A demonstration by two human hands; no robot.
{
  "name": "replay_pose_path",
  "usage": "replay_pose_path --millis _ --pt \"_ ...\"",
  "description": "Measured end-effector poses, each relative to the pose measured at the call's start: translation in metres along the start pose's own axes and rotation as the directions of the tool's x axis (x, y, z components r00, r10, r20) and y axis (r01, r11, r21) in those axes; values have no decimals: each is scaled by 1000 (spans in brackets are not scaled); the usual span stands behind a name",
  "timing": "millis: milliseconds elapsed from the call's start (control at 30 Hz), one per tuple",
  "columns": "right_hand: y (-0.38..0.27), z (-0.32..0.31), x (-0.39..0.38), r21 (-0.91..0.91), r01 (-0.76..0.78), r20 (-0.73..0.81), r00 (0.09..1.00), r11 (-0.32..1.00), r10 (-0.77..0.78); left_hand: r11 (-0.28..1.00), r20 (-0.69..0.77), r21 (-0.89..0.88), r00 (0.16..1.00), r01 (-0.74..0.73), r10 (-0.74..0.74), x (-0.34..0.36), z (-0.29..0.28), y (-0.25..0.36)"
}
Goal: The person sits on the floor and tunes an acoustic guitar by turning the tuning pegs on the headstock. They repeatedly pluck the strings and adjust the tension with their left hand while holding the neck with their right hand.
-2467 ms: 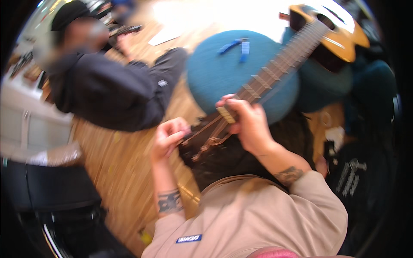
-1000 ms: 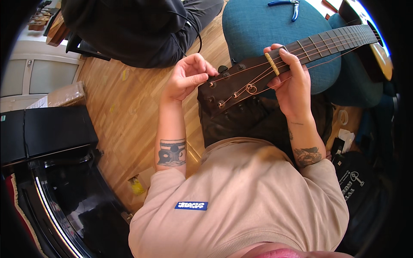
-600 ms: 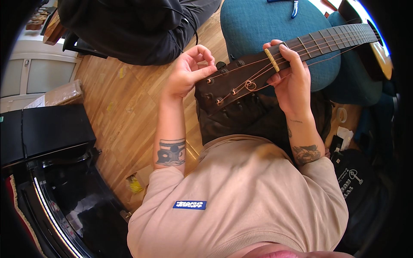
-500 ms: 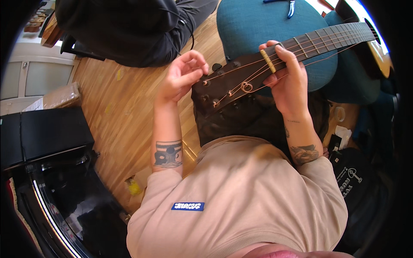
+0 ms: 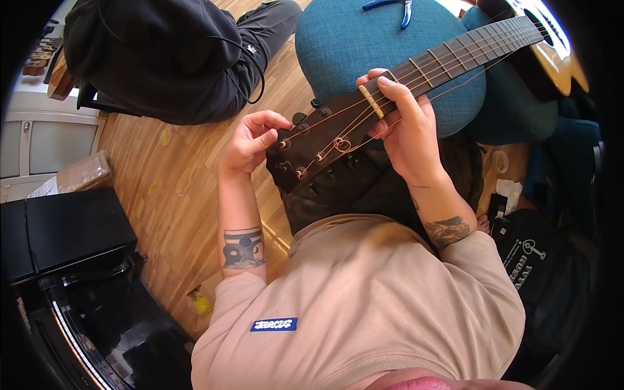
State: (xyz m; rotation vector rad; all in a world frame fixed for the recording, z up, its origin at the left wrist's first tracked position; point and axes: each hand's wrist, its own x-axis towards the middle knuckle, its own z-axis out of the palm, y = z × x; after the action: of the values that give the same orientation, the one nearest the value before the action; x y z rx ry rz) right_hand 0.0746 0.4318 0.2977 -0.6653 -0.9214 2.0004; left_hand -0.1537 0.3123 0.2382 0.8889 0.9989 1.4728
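Above wooden flooring (image 5: 185,172), the right hand (image 5: 411,127) partly hides the guitar (image 5: 445,60).

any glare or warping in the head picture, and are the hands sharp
Head view: bright glare washes out part of the guitar body; head view: fisheye warping bows the neck; head view: left hand and right hand look fairly sharp.

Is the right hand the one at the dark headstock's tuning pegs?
No, the right hand grips the dark fretted neck beside the pale nut; the left hand is beside a black tuning peg.
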Motion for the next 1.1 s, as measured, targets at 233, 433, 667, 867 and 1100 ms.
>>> replay_pose_path --millis 233,433,667,867,1100 --pt "-1 1 -1 2 -2 7 1000 1000 2 999 88 -27 996 32 -30 7 -15 -19" --pt "-1 -2 -1 10 -6 12 1000 1000 5 949 30 -231 973 -216 229 0 -8 -17" --pt "0 0 -1 -2 0 -17 1000 1000 0 996 133 -81 989 -49 60 2 -25 -20" --pt "0 -1 -4 -7 -10 -30 1000 1000 10 994 -56 -73 996 -76 72 6 4 -2" --pt "-1 -1 -1 -21 -2 -18 1000 1000 1 992 60 -126 998 23 -16 2 -12 -14"
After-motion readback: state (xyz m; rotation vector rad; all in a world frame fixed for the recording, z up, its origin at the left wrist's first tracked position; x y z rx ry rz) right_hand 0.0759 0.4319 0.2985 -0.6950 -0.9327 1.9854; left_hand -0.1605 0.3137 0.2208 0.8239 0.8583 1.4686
